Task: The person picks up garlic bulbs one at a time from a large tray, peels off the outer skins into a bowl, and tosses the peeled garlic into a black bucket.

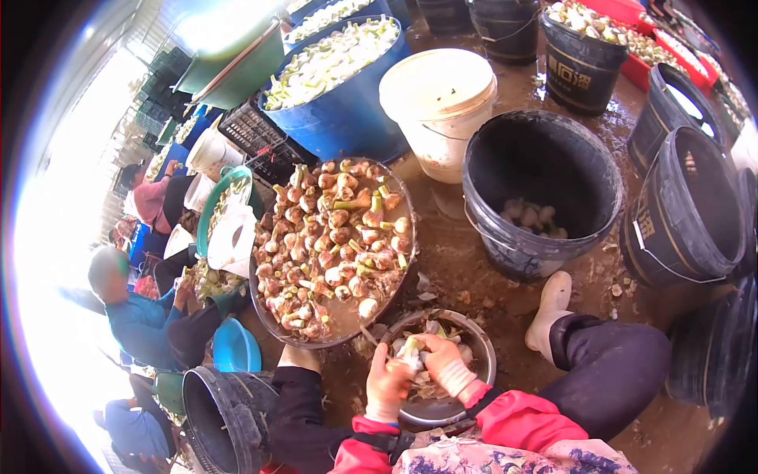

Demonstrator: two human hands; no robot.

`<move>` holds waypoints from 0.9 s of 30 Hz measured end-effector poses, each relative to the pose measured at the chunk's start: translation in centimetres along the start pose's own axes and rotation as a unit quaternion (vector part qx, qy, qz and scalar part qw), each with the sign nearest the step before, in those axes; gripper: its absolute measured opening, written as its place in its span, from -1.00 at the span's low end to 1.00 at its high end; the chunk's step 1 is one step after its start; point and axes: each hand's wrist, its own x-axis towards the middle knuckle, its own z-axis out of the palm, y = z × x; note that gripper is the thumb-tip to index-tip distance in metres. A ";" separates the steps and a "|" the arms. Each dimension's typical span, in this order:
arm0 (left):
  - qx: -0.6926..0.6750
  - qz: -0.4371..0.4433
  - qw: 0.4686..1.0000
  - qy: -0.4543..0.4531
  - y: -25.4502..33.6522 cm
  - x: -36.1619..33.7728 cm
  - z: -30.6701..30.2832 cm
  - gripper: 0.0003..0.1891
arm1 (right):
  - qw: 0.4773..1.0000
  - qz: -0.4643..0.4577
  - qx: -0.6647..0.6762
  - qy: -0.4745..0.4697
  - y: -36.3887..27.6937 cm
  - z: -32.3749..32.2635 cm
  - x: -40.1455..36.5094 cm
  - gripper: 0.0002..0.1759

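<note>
head view: left hand [387, 383] and right hand [444, 366] both grasp one whitish garlic bulb [410, 355], partly hidden by fingers, over a round silver metal bowl [490, 362] with papery pale peelings [427, 390] inside. round, shallow, dark-rimmed tub [413, 225] of dirt-brown garlic bulbs [335, 245] sits just beyond, to the left. round black plastic bucket [545, 158] stands ahead right, some pale bulbs [530, 215] at bottom. cream-white round plastic bucket [438, 146] stands behind, between them.

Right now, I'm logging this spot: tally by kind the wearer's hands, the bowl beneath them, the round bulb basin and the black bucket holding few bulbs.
Hands, left and right: 2
Metal bowl: 1
Bulb basin: 1
Black bucket: 1
Total: 5
</note>
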 end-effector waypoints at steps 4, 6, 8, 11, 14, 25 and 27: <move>-0.398 -0.169 0.900 -0.050 1.5 0.0 -1.7 -0.34 | 0.958 -0.006 0.216 -0.190 -1.0 -0.6 -0.2 -0.66; -0.359 -0.110 0.927 -0.016 1.0 0.1 -1.8 -0.35 | 0.947 0.073 0.264 -0.167 -4.0 -0.8 -1.0 -0.69; -0.303 -0.086 0.949 -0.021 -0.7 0.4 -2.3 -0.39 | 0.928 0.153 0.310 -0.138 -4.8 -0.7 -1.3 -0.72; -0.037 0.139 0.988 -0.049 -1.7 -0.4 -1.2 -0.22 | 0.937 0.205 0.230 -0.164 -1.5 -0.3 -0.4 -0.64; -0.012 0.226 0.970 0.089 -3.0 1.1 -0.7 -0.28 | 0.943 0.203 0.232 -0.125 -0.7 0.7 -0.7 -0.65; 0.006 -0.144 0.986 -0.083 1.9 7.8 -4.3 -0.19 | 0.983 0.119 0.013 -0.142 -2.4 1.3 -1.4 -0.78; -0.114 -0.076 0.990 0.007 1.6 6.9 -3.3 -0.22 | 0.972 0.184 0.075 -0.125 -4.2 1.0 -1.1 -0.76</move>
